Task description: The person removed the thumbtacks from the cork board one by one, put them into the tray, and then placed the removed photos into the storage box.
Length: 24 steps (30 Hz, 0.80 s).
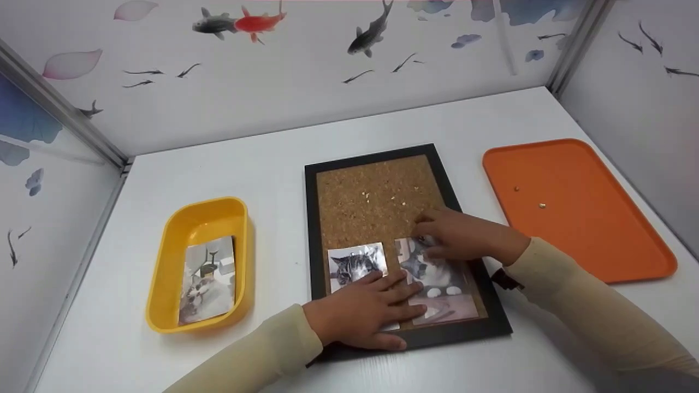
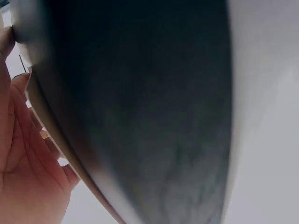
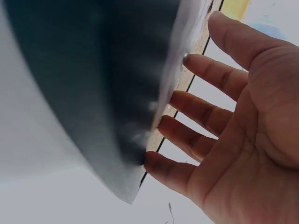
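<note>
— What sits at the left of my feed?

— A yellow bin [image 1: 196,262] on the white table [image 1: 229,169], one cat photo [image 1: 207,281] lying inside it.

— And the hands?

— On the black-framed cork board [image 1: 377,196], I see the left hand [image 1: 363,311] lying flat, fingers straight, pressing the small cat photo [image 1: 357,265] and reaching onto the larger cat photo [image 1: 437,284] beside it. The right hand [image 1: 461,237] rests on that larger photo's top edge, fingertips curled down; whether they pinch anything I cannot tell.

— Farther right?

— An orange tray [image 1: 579,213] holding two tiny pins [image 1: 541,205].
</note>
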{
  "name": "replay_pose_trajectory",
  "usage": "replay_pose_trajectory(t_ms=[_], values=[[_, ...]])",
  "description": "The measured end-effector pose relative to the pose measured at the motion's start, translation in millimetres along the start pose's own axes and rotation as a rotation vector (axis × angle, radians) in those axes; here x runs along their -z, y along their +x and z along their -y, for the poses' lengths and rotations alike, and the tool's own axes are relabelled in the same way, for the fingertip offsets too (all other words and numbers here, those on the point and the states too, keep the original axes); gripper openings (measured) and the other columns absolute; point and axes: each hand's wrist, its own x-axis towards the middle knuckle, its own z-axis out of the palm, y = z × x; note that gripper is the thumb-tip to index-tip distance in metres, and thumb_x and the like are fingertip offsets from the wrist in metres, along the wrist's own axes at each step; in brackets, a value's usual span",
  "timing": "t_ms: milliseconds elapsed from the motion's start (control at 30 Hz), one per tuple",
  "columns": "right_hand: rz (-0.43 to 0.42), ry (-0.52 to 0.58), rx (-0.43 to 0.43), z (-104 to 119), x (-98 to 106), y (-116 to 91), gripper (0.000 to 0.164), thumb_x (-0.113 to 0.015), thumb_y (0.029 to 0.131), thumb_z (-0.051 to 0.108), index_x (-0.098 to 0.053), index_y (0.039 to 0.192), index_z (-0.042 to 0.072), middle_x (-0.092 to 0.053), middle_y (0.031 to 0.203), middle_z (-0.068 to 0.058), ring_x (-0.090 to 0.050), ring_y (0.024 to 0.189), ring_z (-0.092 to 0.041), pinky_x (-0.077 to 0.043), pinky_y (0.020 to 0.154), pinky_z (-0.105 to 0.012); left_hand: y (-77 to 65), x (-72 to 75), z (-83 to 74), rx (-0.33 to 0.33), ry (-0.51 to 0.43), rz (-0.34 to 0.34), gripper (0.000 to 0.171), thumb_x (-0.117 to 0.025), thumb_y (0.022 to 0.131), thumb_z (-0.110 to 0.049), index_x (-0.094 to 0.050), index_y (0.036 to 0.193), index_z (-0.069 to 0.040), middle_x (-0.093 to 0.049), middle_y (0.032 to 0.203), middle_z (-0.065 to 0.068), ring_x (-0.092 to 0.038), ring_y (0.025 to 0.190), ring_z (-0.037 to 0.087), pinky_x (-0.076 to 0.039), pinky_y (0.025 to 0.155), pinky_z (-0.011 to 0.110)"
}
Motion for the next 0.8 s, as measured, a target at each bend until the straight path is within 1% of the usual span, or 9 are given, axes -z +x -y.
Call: replay_pose_trajectory(t_ms=[100, 233, 333, 533, 667, 800], values=[[0.009, 0.015, -0.007, 2, 2, 2, 0.037, -0.072, 0.092, 0.021, -0.065, 0.127, 0.011, -0.055, 0.132, -0.013, -0.052, 0.12, -0.03, -0.045, 0.099, -0.05, -0.6, 0.2, 0.4, -0.002, -0.012, -0.002, 0.068, -0.021, 0.1, -0.067, -0.018, 0.159, -0.034, -0.008, 0.166, -0.004, -0.002, 0.152, 0.024, -0.015, 0.119, 0.047], [0.007, 0.033, -0.046, 8, 3, 6, 0.03, -0.073, 0.091, 0.018, -0.068, 0.12, 0.011, -0.056, 0.127, -0.012, -0.054, 0.113, -0.028, -0.048, 0.095, -0.049, -0.6, -0.3, 0.3, -0.001, 0.001, -0.008, 0.068, -0.021, 0.1, -0.067, -0.018, 0.159, -0.033, -0.008, 0.166, -0.004, -0.002, 0.152, 0.024, -0.015, 0.119, 0.047], [-0.015, 0.032, -0.073, 12, 3, 9, 0.025, -0.074, 0.089, 0.017, -0.069, 0.113, 0.011, -0.057, 0.119, -0.011, -0.055, 0.105, -0.026, -0.049, 0.091, -0.046, -0.2, -1.1, -0.1, 0.002, 0.01, -0.013, 0.068, -0.021, 0.1, -0.067, -0.017, 0.159, -0.033, -0.008, 0.166, -0.003, -0.003, 0.152, 0.024, -0.016, 0.119, 0.047], [-0.061, 0.04, -0.105, 15, 1, 13, 0.018, -0.075, 0.087, 0.014, -0.068, 0.104, 0.009, -0.057, 0.109, -0.009, -0.055, 0.097, -0.024, -0.05, 0.084, -0.044, 0.0, -3.0, -0.4, 0.005, 0.014, -0.013, 0.068, -0.021, 0.1, -0.067, -0.017, 0.159, -0.034, -0.008, 0.166, -0.003, -0.003, 0.152, 0.024, -0.016, 0.119, 0.047], [-0.079, 0.044, -0.11, 16, 0, 15, 0.015, -0.075, 0.086, 0.012, -0.067, 0.098, 0.01, -0.056, 0.105, -0.007, -0.054, 0.093, -0.025, -0.048, 0.079, -0.043, -0.4, -2.6, -0.3, 0.003, 0.013, -0.01, 0.069, -0.02, 0.1, -0.067, -0.016, 0.159, -0.033, -0.007, 0.166, -0.003, -0.002, 0.152, 0.025, -0.015, 0.119, 0.047], [-0.095, 0.022, -0.112, 17, -1, 18, 0.014, -0.076, 0.084, 0.011, -0.067, 0.095, 0.01, -0.055, 0.101, -0.007, -0.052, 0.093, -0.026, -0.047, 0.078, -0.043, -0.7, -2.0, -0.2, 0.0, 0.021, -0.012, 0.069, -0.021, 0.1, -0.067, -0.016, 0.159, -0.033, -0.007, 0.166, -0.003, -0.002, 0.152, 0.025, -0.016, 0.119, 0.047]])
